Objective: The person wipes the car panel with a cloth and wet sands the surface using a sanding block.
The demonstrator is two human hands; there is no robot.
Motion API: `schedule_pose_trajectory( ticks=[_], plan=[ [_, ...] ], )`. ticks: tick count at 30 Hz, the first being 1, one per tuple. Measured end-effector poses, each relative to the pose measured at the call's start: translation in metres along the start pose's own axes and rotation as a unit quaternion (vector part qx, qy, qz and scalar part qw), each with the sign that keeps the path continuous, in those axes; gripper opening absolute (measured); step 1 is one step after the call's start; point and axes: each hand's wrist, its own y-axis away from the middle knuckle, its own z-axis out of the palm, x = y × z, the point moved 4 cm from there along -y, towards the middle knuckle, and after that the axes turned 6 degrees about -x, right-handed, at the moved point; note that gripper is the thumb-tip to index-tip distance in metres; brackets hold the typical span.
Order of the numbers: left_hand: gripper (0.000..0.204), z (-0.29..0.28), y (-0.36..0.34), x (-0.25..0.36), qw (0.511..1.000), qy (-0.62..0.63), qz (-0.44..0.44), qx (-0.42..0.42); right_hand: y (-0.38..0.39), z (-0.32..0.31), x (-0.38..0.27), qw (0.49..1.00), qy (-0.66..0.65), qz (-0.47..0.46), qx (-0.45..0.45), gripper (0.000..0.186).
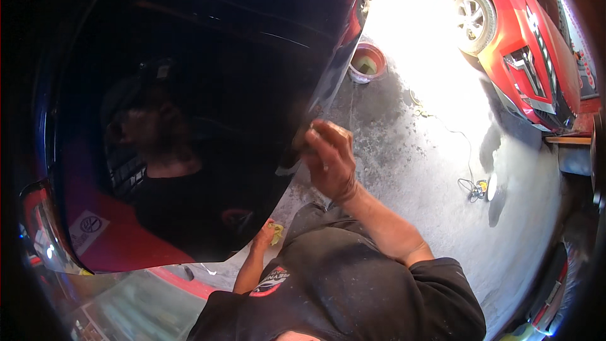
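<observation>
My right hand (329, 159) is at the near right edge of a dark, glossy car hood (227, 101), fingers curled and bunched against the panel; whatever they hold is hidden. Lower and further left, my left hand (264, 235) grips a crumpled yellow cloth (275, 232) just past the hood's lower edge, partly hidden by it. The hood mirrors a head, a dark shirt and some red bodywork.
A red car (511, 31) stands at the upper right. On the concrete floor are a bucket (367, 53) beside the dark car and a yellow power tool with a white pad (483, 187), its cord trailing. A reddish-brown ledge (571, 140) is at the right.
</observation>
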Motion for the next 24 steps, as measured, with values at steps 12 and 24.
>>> schedule_pose_trajectory(
  ticks=[12,24],
  plan=[
    [0.027,0.007,-0.005,0.086,0.99,-0.002,-0.103,0.1,-0.135,-0.038,0.099,0.998,0.025,-0.032,0.038,0.047],
    [0.024,0.044,-0.03,0.188,0.99,0.044,-0.071,0.114,-0.224,-0.068,0.241,0.994,0.021,0.087,0.07,0.03]
  ],
)
